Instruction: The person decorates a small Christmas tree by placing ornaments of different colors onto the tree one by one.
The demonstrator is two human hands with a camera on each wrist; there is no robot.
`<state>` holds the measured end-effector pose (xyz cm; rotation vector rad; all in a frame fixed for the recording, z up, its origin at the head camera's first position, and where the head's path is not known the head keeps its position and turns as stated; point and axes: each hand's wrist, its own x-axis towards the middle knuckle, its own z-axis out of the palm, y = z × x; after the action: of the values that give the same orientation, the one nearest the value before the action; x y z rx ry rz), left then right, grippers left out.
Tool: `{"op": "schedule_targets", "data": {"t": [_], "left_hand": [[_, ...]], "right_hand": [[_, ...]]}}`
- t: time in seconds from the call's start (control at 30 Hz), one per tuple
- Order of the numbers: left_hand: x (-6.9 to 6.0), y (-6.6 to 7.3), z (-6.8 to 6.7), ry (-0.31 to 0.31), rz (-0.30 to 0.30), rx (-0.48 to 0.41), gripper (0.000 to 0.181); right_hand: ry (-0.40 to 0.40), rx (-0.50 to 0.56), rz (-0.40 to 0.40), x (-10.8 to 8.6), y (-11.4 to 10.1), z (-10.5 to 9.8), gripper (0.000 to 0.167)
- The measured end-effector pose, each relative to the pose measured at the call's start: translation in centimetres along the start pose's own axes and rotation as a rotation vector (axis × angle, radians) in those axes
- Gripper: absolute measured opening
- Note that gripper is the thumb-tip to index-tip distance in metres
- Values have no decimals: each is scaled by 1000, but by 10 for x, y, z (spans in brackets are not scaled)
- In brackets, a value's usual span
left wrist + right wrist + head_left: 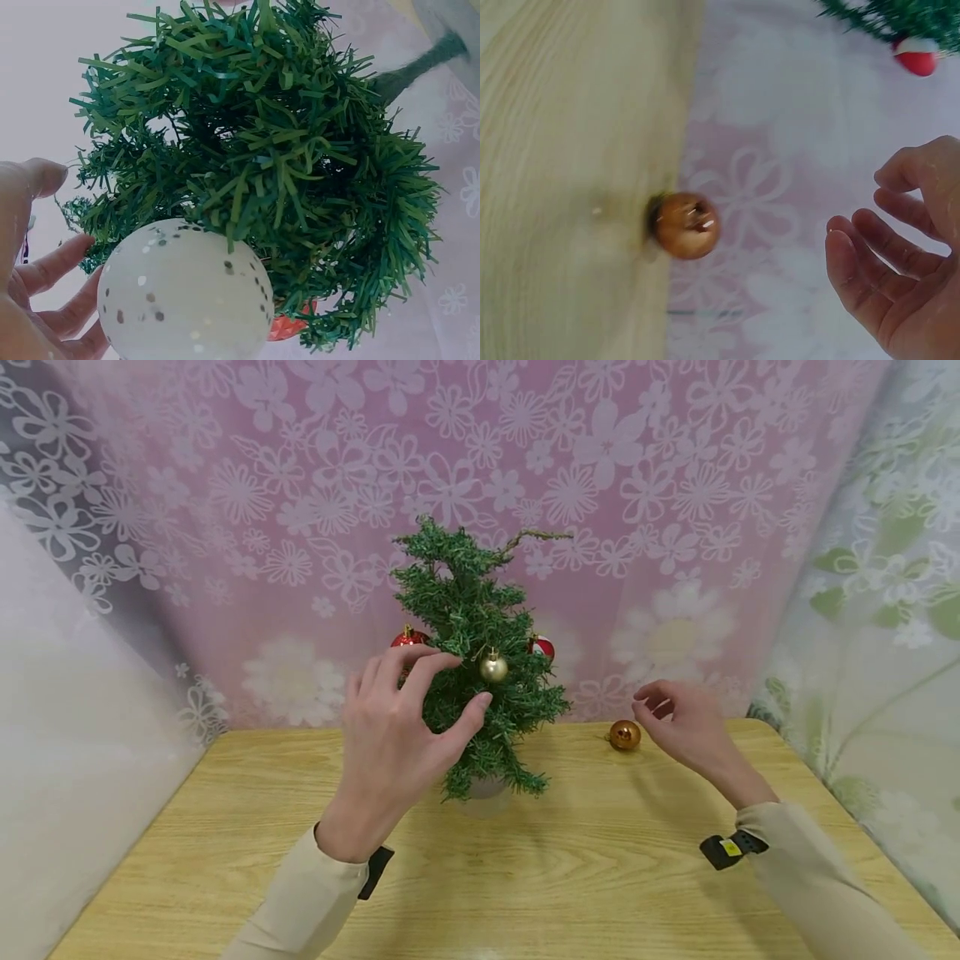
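Note:
A small green artificial Christmas tree stands on the wooden table. A gold bauble hangs on its front, a red one on the left, and a red-and-white one on the right. My left hand is in front of the tree beside the gold bauble, thumb and fingers apart and holding nothing. In the left wrist view a whitish speckled bauble is close to the fingers. Loosely bent and holding nothing, my right hand hovers just right of a copper-coloured bauble lying on the table.
The table has light wood grain. Behind it hangs a pink curtain with white flowers, close to the back edge. A bare branch tip sticks out at the tree's upper right. The tree's pale base is partly hidden by foliage.

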<state>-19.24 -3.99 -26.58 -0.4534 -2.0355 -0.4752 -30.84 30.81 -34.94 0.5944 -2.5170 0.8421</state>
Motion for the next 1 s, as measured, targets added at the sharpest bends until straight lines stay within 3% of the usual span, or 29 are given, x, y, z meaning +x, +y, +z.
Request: {"op": "schedule_targets", "data": {"t": [0.4, 0.8, 1.0], "left_hand": [[-5, -4, -1, -9, -18, 24, 38], [-9, -13, -1, -6, -45, -38, 41], [-10, -19, -1, -15, -72, -68, 42]], "right_hand": [[-147, -93, -44, 4, 33, 19, 23], [-201, -246, -121, 7, 50, 36, 28], [-301, -269, -84, 8, 52, 39, 40]]}}
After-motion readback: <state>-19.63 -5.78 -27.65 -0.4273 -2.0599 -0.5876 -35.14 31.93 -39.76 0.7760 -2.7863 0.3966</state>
